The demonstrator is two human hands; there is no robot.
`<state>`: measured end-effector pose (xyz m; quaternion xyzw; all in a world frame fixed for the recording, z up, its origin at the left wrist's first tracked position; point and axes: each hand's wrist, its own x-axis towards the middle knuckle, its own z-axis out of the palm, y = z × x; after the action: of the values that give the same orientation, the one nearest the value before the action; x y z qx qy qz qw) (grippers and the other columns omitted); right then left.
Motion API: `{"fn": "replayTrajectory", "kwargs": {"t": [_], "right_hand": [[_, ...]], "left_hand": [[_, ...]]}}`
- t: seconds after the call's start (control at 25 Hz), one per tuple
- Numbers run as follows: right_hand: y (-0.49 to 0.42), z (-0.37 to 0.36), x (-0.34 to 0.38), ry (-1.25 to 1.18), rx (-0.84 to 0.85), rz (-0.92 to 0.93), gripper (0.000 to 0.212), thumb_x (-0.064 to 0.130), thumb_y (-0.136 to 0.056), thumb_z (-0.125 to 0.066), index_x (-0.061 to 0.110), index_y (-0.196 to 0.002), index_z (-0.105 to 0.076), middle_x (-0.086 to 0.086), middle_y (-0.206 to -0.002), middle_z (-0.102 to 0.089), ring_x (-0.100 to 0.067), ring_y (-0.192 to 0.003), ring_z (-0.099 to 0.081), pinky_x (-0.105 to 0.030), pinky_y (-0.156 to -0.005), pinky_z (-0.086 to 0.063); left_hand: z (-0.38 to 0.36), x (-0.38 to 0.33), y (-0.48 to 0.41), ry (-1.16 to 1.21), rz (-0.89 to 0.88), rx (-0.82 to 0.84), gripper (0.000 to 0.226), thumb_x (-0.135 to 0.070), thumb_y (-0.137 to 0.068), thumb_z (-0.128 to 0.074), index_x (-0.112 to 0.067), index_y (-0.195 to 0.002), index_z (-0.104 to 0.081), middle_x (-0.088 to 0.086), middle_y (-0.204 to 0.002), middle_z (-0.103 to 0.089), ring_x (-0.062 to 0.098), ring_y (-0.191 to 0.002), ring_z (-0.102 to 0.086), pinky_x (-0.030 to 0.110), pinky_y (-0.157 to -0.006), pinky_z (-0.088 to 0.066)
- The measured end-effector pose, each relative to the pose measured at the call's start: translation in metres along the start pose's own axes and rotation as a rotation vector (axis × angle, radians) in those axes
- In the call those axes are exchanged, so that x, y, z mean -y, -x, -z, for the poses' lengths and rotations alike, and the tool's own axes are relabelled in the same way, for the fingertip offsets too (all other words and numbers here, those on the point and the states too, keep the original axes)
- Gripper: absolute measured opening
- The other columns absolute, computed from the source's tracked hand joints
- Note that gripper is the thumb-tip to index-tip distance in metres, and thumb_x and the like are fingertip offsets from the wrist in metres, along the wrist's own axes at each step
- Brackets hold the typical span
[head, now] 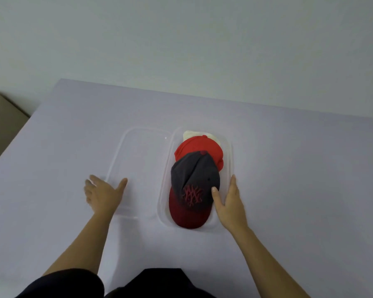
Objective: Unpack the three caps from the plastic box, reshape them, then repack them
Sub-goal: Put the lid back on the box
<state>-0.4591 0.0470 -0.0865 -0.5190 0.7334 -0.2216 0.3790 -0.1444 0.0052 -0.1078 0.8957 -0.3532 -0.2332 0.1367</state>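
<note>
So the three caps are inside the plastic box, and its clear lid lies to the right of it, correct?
Not quite: the head view shows the clear lid lying to the left of the plastic box, not the right. The three caps are inside it, as you said.

grey cap (195, 179), dark-red brim, red emblem | red cap (197, 146) | cream cap (192, 134) | clear plastic box (229, 151)

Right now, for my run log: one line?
grey cap over red cap, white cap, in plastic box | lid off beside box | left hand open at lid | right hand open, thumb on grey cap
</note>
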Motion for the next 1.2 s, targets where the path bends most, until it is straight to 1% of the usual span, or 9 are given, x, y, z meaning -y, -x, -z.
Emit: {"fn": "replayTrajectory", "kwargs": {"t": [0.16,0.28,0.44,0.56,0.68,0.8,0.92,1.08,1.2], "right_hand": [[0.001,0.000,0.003,-0.033,-0.035,-0.032,0.062,0.033,-0.100,-0.034,0.018,-0.152,-0.004,-0.010,-0.154,-0.031,-0.030,-0.137,-0.038,-0.038,-0.110,-0.031],[-0.001,-0.002,-0.002,-0.026,-0.048,-0.038,0.062,0.032,-0.100,-0.035,0.020,-0.152,-0.004,-0.011,-0.151,-0.036,-0.032,-0.133,-0.043,-0.041,-0.108,-0.035],[-0.004,0.000,-0.003,0.010,-0.022,-0.045,0.064,0.036,-0.099,-0.035,0.015,-0.152,-0.004,-0.010,-0.158,-0.019,-0.028,-0.144,-0.025,-0.041,-0.115,-0.024],[-0.003,0.006,0.019,0.006,-0.195,0.019,0.065,0.033,-0.099,-0.038,0.007,-0.151,-0.008,-0.015,-0.160,-0.006,-0.027,-0.148,-0.006,-0.036,-0.118,-0.010],[0.007,0.018,0.076,-0.178,-0.238,0.201,0.061,0.035,-0.099,-0.039,0.012,-0.150,-0.017,-0.007,-0.159,-0.015,-0.020,-0.147,-0.014,-0.028,-0.114,-0.013],[0.017,0.035,0.131,-0.499,0.022,0.237,0.085,0.072,-0.080,-0.037,0.030,-0.150,-0.011,0.000,-0.154,-0.031,-0.019,-0.141,-0.032,-0.034,-0.116,-0.024],[0.024,0.054,0.151,-0.539,0.036,0.273,0.093,0.080,-0.067,-0.046,0.043,-0.146,-0.013,-0.006,-0.142,-0.046,-0.026,-0.126,-0.052,-0.042,-0.105,-0.044],[0.031,0.059,0.107,-0.556,-0.122,0.170,0.064,0.032,-0.091,-0.056,0.033,-0.147,-0.025,-0.001,-0.144,-0.047,-0.018,-0.112,-0.059,-0.011,-0.065,-0.053],[0.035,0.038,0.067,-0.504,-0.127,0.026,0.062,0.025,-0.095,-0.052,0.030,-0.148,-0.022,0.002,-0.136,-0.051,-0.018,-0.113,-0.058,-0.013,-0.081,-0.050]], "left_hand": [[-0.002,0.017,-0.014,-0.085,0.019,0.098,0.093,-0.059,-0.075,-0.066,0.008,-0.132,-0.036,0.028,-0.138,-0.037,0.042,-0.131,-0.030,0.048,-0.107,-0.025],[0.012,0.014,-0.019,0.135,0.024,0.103,0.076,-0.047,-0.072,-0.077,0.002,-0.117,-0.042,0.020,-0.116,-0.053,0.037,-0.109,-0.049,0.042,-0.085,-0.040],[0.053,0.004,-0.004,0.741,-0.072,0.084,0.040,-0.020,-0.075,-0.079,-0.013,-0.095,-0.046,0.016,-0.102,-0.061,0.027,-0.079,-0.060,0.027,-0.062,-0.049],[0.093,-0.017,0.009,0.791,-0.281,-0.071,0.036,-0.018,-0.077,-0.077,-0.035,-0.091,-0.049,-0.003,-0.082,-0.060,0.011,-0.065,-0.063,0.036,-0.068,-0.056],[0.132,-0.039,0.026,0.865,-0.462,-0.199,0.039,-0.017,-0.082,-0.071,-0.035,-0.109,-0.050,-0.008,-0.072,-0.049,0.001,-0.058,-0.057,0.035,-0.069,-0.055],[0.150,-0.061,0.063,1.037,-0.556,-0.035,0.046,-0.014,-0.086,-0.065,-0.028,-0.125,-0.044,-0.007,-0.066,-0.041,0.010,-0.063,-0.051,0.022,-0.061,-0.055],[0.139,-0.073,0.103,1.072,-0.558,0.222,0.035,-0.024,-0.077,-0.063,-0.032,-0.109,-0.052,-0.003,-0.070,-0.053,0.010,-0.058,-0.057,0.024,-0.058,-0.056],[0.091,-0.080,0.113,0.896,-0.402,0.380,0.022,-0.026,-0.085,-0.065,-0.016,-0.096,-0.049,0.014,-0.097,-0.059,0.013,-0.067,-0.067,0.033,-0.070,-0.057],[0.049,-0.079,0.113,0.742,-0.421,0.395,0.040,-0.028,-0.090,-0.060,-0.025,-0.126,-0.041,-0.001,-0.124,-0.059,0.009,-0.096,-0.066,0.030,-0.086,-0.052]]}}
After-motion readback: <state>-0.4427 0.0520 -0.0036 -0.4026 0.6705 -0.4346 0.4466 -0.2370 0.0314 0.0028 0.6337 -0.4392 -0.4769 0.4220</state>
